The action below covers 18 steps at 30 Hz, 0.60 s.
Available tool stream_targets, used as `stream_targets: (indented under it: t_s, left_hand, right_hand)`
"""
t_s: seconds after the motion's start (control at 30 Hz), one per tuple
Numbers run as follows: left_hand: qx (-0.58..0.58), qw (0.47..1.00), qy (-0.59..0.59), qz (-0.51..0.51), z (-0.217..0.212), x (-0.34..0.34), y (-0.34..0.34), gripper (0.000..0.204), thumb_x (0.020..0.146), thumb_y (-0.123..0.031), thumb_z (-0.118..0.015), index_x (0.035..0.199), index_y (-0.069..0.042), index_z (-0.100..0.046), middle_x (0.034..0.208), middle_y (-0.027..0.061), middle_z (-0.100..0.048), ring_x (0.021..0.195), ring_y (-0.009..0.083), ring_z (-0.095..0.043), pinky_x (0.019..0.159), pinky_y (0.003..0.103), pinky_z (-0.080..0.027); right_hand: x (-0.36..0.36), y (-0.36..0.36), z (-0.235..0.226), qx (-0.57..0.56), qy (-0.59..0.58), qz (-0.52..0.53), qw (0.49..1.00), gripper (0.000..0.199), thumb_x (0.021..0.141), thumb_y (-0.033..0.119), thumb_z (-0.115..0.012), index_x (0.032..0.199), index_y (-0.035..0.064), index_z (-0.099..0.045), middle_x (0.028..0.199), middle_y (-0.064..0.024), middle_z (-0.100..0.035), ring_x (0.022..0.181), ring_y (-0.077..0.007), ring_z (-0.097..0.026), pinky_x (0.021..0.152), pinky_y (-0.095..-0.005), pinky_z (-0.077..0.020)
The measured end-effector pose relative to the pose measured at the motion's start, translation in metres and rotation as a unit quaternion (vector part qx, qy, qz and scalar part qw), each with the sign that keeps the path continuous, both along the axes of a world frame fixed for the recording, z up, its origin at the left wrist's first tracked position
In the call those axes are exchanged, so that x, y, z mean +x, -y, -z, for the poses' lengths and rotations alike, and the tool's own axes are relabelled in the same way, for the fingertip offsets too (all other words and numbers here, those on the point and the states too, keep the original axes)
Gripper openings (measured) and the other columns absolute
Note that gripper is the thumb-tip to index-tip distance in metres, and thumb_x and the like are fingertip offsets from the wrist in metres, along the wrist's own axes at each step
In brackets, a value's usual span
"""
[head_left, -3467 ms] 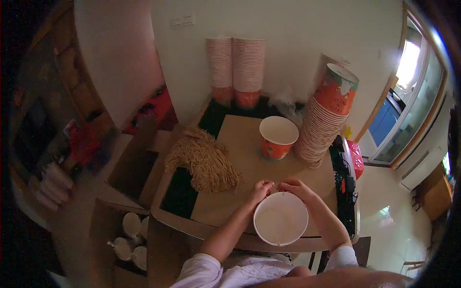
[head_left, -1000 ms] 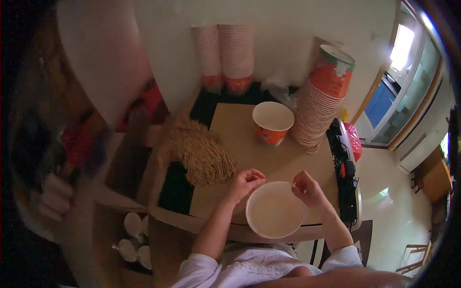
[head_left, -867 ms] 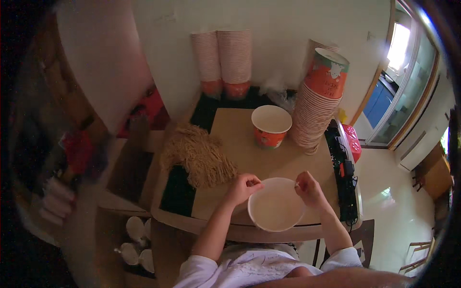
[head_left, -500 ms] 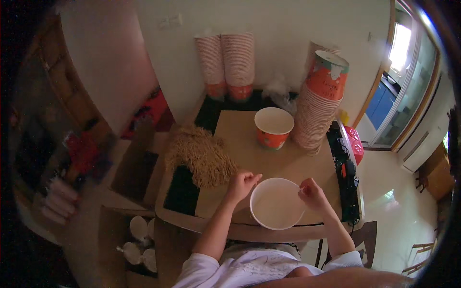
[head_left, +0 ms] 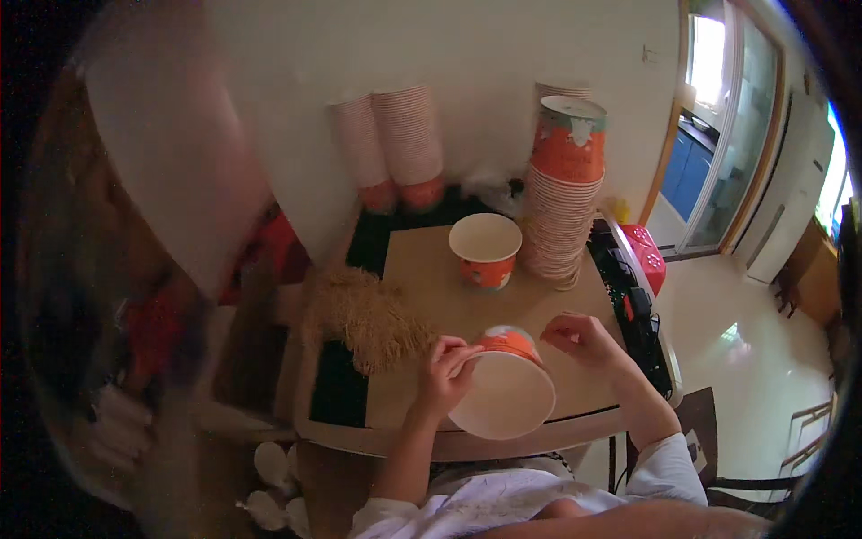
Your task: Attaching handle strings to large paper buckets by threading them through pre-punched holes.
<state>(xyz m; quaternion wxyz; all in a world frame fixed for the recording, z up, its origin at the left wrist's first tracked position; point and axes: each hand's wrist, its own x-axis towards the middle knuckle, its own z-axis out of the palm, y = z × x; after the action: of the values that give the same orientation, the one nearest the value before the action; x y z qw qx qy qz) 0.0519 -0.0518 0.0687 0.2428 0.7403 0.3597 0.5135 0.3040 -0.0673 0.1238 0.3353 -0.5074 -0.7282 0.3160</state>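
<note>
A paper bucket (head_left: pixel 503 395), white inside with an orange and green printed outside, is tipped so its mouth faces me at the table's front edge. Its left rim is gripped by my left hand (head_left: pixel 447 373), thumb and fingers closed on it. My right hand (head_left: pixel 582 341) is lifted just off the bucket's right side, with fingers bent together toward the thumb. Anything between those fingertips is too small to make out. Beyond them another orange bucket (head_left: pixel 486 247) stands upright. A heap of tan twine strands (head_left: pixel 377 323) lies left of my left hand.
A tall stack of nested buckets (head_left: pixel 561 207) rises at the back right; two more stacks (head_left: pixel 409 144) stand by the wall. Along the right table edge lies a black strip with cables (head_left: pixel 633 305), beside a red perforated container (head_left: pixel 644 256). White round pieces (head_left: pixel 271 464) sit low at left.
The bucket has tilted, showing its printed side. My left hand has come onto its rim, while my right hand has left the rim and risen. The whole view has shifted.
</note>
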Motion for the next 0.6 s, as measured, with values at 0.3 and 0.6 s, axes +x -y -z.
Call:
stream_targets:
  t_s: [0.3,0.6]
  left_hand:
    - [0.002,0.985,0.154,-0.077,0.01,-0.018,0.005,0.011,0.077,-0.001,-0.061,0.088,-0.002,-0.064,0.086,0.0069,-0.053,0.079,0.0156,-0.054,0.067,0.025,-0.044]
    - [-0.013,0.988,0.134,-0.081,-0.001,-0.017,0.006,0.007,0.076,-0.002,-0.062,0.082,0.0,-0.062,0.086,0.0071,-0.054,0.078,0.0154,-0.055,0.066,0.025,-0.045]
  right_hand:
    - [-0.001,0.023,-0.011,0.154,-0.09,-0.149,0.973,0.016,0.073,0.003,-0.066,0.088,0.0038,-0.061,0.091,-0.0077,-0.059,0.088,-0.0223,-0.057,0.077,-0.0313,-0.0449]
    - [-0.011,0.029,-0.014,0.264,-0.046,-0.128,0.955,0.021,0.066,0.005,-0.073,0.084,0.0076,-0.062,0.085,-0.0051,-0.061,0.081,-0.0221,-0.058,0.073,-0.0325,-0.0448]
